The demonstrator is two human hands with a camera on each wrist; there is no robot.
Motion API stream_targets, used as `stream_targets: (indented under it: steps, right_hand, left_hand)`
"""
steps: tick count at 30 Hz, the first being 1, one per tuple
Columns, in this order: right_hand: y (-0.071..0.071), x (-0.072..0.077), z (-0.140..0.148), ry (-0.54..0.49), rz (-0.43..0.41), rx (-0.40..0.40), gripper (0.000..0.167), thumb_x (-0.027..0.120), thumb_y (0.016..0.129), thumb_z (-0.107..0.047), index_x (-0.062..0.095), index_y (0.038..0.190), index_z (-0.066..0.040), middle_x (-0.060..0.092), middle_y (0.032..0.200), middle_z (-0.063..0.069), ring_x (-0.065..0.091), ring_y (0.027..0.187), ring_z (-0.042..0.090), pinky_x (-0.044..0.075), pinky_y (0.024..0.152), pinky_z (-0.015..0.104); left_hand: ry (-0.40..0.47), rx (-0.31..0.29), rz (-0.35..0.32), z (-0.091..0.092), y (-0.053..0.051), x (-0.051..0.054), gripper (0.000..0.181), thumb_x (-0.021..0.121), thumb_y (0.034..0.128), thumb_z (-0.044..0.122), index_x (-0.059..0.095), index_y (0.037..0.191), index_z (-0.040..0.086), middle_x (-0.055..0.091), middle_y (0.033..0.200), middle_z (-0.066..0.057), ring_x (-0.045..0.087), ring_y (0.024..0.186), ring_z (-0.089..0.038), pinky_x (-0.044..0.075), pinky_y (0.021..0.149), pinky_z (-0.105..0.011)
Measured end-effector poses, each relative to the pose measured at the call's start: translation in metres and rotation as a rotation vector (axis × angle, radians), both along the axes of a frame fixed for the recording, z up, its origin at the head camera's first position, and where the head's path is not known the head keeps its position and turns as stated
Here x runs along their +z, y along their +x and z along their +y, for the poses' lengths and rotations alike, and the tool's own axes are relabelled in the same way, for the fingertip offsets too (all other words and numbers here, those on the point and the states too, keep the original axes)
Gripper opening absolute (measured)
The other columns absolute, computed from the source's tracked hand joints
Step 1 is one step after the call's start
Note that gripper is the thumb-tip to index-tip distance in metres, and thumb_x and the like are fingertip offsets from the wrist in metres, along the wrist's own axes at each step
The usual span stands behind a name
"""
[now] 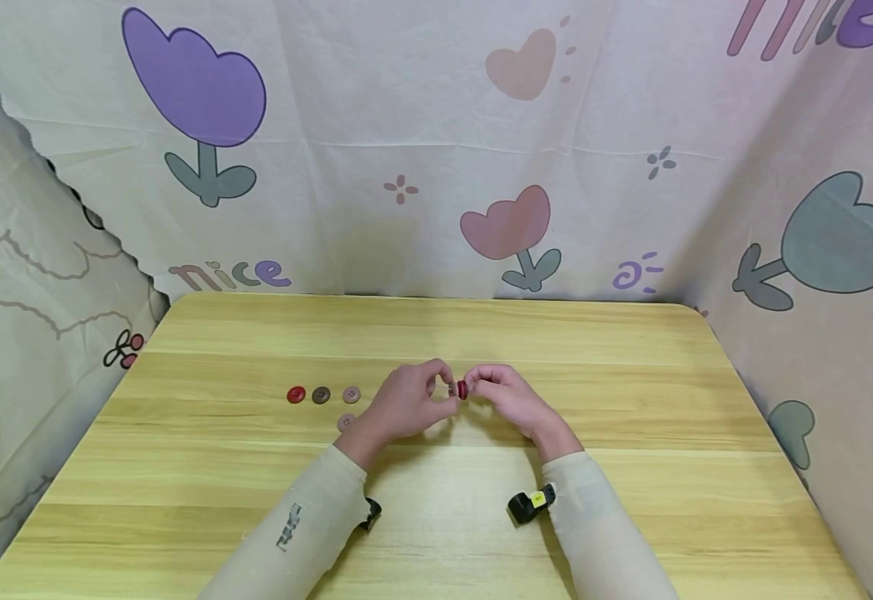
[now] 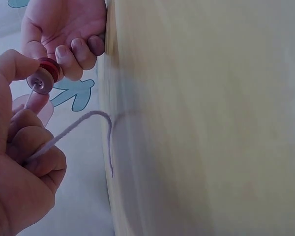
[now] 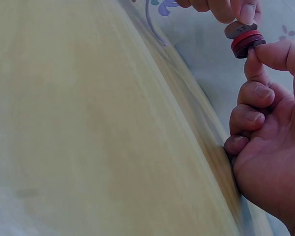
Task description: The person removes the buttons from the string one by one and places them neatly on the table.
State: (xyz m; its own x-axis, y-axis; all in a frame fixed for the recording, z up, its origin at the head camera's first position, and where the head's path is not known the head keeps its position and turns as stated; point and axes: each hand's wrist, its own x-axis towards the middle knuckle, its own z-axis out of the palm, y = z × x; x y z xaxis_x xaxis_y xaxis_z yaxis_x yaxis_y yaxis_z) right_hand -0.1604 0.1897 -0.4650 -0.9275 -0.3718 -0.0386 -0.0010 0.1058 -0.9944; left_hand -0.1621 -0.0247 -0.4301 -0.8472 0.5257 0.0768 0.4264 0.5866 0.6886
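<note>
In the head view my left hand (image 1: 406, 400) and right hand (image 1: 510, 396) meet above the middle of the table around a short stack of buttons (image 1: 462, 389). The left wrist view shows a pinkish button (image 2: 41, 81) on one end, with red buttons (image 2: 50, 68) behind it. My left thumb and forefinger pinch the pinkish one, while a pale string (image 2: 81, 120) runs from the curled fingers and its tail hangs free. A strand enters the button's hole. On the other end, my right thumb and forefinger pinch at a dark red button (image 3: 243, 48).
Left of my hands, a red button (image 1: 296, 395), a brown button (image 1: 321, 395) and a pinkish button (image 1: 351, 394) lie in a row on the wooden table (image 1: 256, 475). Another pinkish button (image 1: 345, 422) lies by my left wrist. A patterned cloth (image 1: 376, 100) hangs behind.
</note>
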Motion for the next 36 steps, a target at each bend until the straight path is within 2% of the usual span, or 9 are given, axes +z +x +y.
stream_targets:
  steps: [14,28,33,36]
  right_hand:
    - [-0.001,-0.001,0.001,-0.018,-0.019,-0.010,0.016,0.050,0.094,0.001,0.065,0.091,0.003,0.066,0.095,0.006,0.057,0.096,0.023,0.040,0.092,0.044]
    - [-0.001,-0.002,0.001,-0.013,-0.019,-0.024,0.014,0.053,0.092,-0.004,0.066,0.092,0.001,0.067,0.098,0.008,0.057,0.100,0.025,0.040,0.093,0.041]
    - [-0.001,-0.002,0.001,-0.019,-0.019,-0.021,0.014,0.052,0.092,-0.004,0.065,0.091,0.001,0.067,0.097,0.009,0.058,0.101,0.026,0.039,0.096,0.041]
    - [-0.001,-0.002,0.001,-0.019,-0.017,-0.023,0.014,0.052,0.091,-0.004,0.065,0.091,0.001,0.066,0.097,0.009,0.058,0.101,0.026,0.039,0.096,0.041]
  left_hand:
    - [0.021,0.036,-0.011,-0.006,-0.001,-0.001,0.017,0.068,0.0803,0.026,0.065,0.097,0.023,0.039,0.056,0.008,0.028,0.047,-0.006,0.027,0.047,-0.027]
    - [0.011,0.065,-0.004,-0.017,-0.003,0.002,0.015,0.068,0.0822,0.028,0.063,0.095,0.022,0.039,0.058,0.007,0.031,0.050,-0.008,0.028,0.052,-0.029]
    - [-0.037,0.136,-0.026,-0.020,-0.003,0.004,0.016,0.069,0.0814,0.035,0.063,0.094,0.029,0.043,0.061,0.006,0.034,0.054,-0.010,0.025,0.054,-0.042]
    - [-0.074,0.182,-0.046,-0.022,-0.002,0.006,0.016,0.069,0.0800,0.040,0.063,0.093,0.033,0.045,0.063,0.006,0.036,0.056,-0.012,0.021,0.053,-0.045]
